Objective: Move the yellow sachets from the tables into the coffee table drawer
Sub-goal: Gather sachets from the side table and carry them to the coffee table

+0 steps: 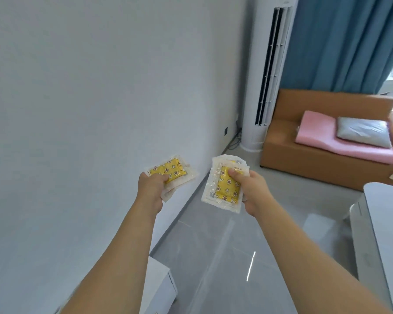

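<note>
Yellow sachets in clear wrappers fill both hands, carried in the air above the grey tiled floor [213,257]. Thumb on top and fingers beneath, the left hand [151,189] pinches its left sachets [168,172]; the right hand [251,191] likewise grips the right sachets [225,184], held upright. Each looks like a small stack, though overlapping wrappers make the count hard to tell. Their undersides and the curled fingers are hidden. Past them stands a white tower air conditioner [268,73] against the wall, beside an orange sofa [304,141] bearing a pink foam pillow [340,141] and a grey cushion [363,131]. Blue curtains [345,41] hang behind. A white table [386,234] is cut off at the right edge, a white box [159,286] at the bottom.
</note>
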Motion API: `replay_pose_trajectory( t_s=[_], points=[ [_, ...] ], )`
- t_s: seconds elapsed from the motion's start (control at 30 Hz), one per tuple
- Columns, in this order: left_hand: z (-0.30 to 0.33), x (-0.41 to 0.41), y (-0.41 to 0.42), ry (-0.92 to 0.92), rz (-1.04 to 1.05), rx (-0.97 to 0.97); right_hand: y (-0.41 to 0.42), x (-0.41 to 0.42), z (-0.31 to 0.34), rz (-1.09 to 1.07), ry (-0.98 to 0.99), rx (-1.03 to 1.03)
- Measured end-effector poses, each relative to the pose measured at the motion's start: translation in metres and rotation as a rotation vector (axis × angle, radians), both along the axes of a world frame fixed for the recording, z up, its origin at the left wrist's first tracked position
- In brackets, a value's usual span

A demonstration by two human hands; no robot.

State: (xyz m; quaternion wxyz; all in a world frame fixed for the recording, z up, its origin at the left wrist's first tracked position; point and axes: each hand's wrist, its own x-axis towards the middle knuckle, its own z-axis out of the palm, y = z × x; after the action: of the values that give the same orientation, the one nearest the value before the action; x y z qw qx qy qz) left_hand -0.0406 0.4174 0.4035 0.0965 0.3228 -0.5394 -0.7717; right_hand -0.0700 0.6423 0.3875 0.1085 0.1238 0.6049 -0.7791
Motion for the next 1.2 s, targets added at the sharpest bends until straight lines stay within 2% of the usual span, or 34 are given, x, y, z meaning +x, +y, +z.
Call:
replay_pose_trajectory(
  t_s=[0.13,0.3,0.57,0.77,0.97,1.2],
  points=[
    [0.002,0.007,0.102,0.01,-0.052,-0.022,0.104,0.029,-0.002,-0.084,0.02,-0.034],
    [-0.007,0.025,0.229,0.004,-0.148,0.082,0.23,0.065,-0.012,-0.161,-0.007,-0.025],
    [-0.021,0.04,0.379,-0.056,-0.311,0.083,0.369,0.109,-0.026,-0.358,-0.078,-0.049],
    [-0.011,0.074,0.503,-0.039,-0.368,0.056,0.49,0.153,-0.026,-0.407,-0.097,-0.079],
    [-0.018,0.123,0.629,-0.074,-0.325,0.074,0.628,0.202,-0.031,-0.377,-0.152,-0.122],
    [-0.028,0.147,0.734,-0.09,-0.332,0.051,0.734,0.231,-0.039,-0.384,-0.24,-0.168]
  ],
)
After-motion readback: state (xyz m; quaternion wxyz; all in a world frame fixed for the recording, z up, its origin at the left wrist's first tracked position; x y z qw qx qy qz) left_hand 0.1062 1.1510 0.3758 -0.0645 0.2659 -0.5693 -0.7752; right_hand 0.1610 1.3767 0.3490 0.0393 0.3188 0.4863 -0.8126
